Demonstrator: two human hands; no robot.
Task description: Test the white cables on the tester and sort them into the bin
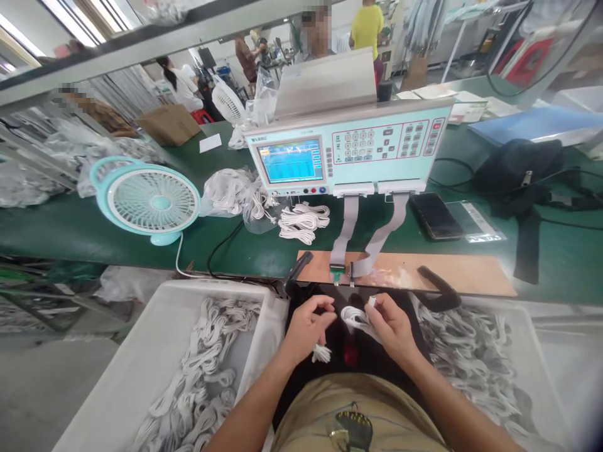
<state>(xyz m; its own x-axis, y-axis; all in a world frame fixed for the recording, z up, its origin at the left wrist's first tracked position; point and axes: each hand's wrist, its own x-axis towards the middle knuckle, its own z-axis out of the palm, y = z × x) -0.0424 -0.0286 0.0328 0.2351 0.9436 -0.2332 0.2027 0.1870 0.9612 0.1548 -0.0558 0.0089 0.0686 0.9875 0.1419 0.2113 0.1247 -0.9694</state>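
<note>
My right hand (pixel 389 323) pinches the connector end of a coiled white cable (pixel 354 317), whose loops hang to the left of the fingers. My left hand (pixel 311 326) is curled, with a small white cable bundle (pixel 321 353) showing below its fingers. Just beyond my hands, a copper-coloured board (pixel 452 271) lies along the table's front edge, carrying a small green connector board (pixel 337 275). Two grey ribbon cables (pixel 346 232) run from it up to a tester (pixel 348 147) with a lit blue screen.
White bins of coiled cables stand at left (pixel 164 314) and right (pixel 522 326). On the green table (pixel 235 251) are a light-blue fan (pixel 157 202), a cable pile (pixel 303 221), a phone (pixel 436 216) and a black bag (pixel 518 166). People are in the background.
</note>
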